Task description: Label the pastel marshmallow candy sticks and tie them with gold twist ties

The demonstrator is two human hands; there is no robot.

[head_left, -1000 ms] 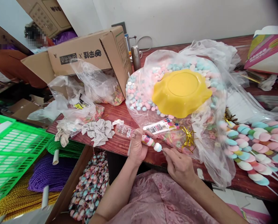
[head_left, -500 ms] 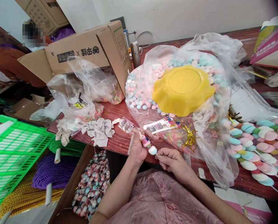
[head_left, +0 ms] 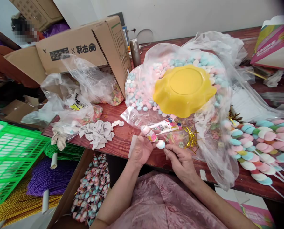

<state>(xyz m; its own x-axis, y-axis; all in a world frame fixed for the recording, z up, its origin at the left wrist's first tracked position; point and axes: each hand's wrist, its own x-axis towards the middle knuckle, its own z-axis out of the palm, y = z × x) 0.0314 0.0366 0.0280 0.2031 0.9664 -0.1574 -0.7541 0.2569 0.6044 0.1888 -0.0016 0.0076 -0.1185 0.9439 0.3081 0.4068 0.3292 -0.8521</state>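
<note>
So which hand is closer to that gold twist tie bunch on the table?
Right. The right hand sits just below the gold twist ties, a short gap apart. The left hand, holding the candy skewer, is farther off to their left.

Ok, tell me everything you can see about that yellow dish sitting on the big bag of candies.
The yellow dish looks like smooth, glossy plastic, with a wavy, scalloped rim and a flat round base ring. It lies upside down, base up and slightly tilted, on top of the big clear bag filled with pink, blue and white candies. It rests on the bag's plastic alone; neither hand touches it. It shows no cracks or marks, and its inside is hidden.
</note>
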